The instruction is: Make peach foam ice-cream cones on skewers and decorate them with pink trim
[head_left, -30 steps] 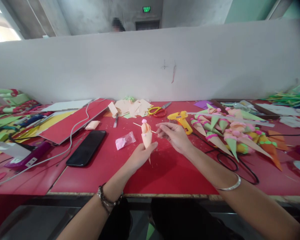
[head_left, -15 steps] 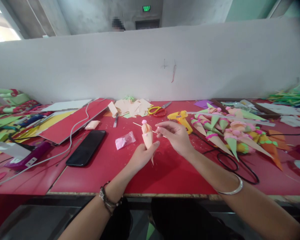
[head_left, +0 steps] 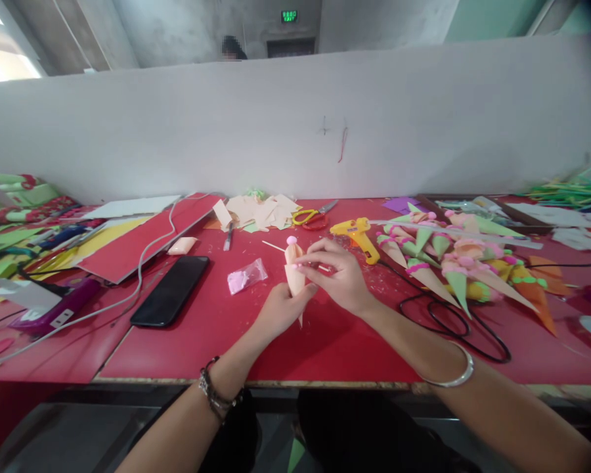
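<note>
My left hand [head_left: 280, 309] is closed round a peach paper cone [head_left: 294, 276], held upright with its tip down over the red table [head_left: 325, 341]. A pink pompom [head_left: 291, 241] sits on the cone's top. My right hand [head_left: 335, 276] is pinched, its fingertips touching the cone's upper side; what it pinches is too small to name. A thin wooden stick [head_left: 274, 246] lies on the table just behind the cone.
A black phone [head_left: 170, 299] and a small pink bag [head_left: 246, 276] lie left of my hands. Behind are yellow scissors [head_left: 314, 216], a yellow glue gun [head_left: 357, 235] with its black cord [head_left: 453, 322], and paper scraps [head_left: 259, 211]. Several finished cones [head_left: 453, 259] are piled right. A grey partition [head_left: 295, 125] closes the back.
My right hand has moved left from beside the cone onto its upper side. My left hand and the cone have shifted slightly right.
</note>
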Available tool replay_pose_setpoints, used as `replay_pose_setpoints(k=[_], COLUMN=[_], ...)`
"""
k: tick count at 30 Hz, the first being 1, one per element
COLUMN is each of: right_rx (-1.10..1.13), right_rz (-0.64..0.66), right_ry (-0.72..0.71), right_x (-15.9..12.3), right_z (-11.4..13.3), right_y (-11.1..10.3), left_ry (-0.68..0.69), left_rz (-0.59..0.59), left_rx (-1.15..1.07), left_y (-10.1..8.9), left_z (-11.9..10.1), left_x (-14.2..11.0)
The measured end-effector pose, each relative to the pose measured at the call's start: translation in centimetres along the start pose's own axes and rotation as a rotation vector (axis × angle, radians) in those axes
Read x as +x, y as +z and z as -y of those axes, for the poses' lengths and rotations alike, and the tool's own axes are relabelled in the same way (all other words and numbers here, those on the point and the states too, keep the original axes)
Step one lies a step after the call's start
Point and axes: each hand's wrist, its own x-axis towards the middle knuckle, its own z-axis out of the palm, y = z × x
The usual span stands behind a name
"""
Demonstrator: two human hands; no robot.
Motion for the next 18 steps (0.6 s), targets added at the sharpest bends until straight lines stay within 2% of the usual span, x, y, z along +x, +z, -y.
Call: replay_pose_setpoints(k=[14,18], right_rx=[0.128,0.220], right_rz=[0.023,-0.036], right_ry=[0.106,0.126], right_x=[0.11,0.13], right_z=[-0.04,-0.12], right_y=[0.14,0.13], left_ry=[0.042,0.076], left_rz=[-0.053,-0.044], left_rx=[0.013,-0.056], left_y=[-0.01,-0.08], left_z=[0.29,0.30], left_x=[0.08,0.19])
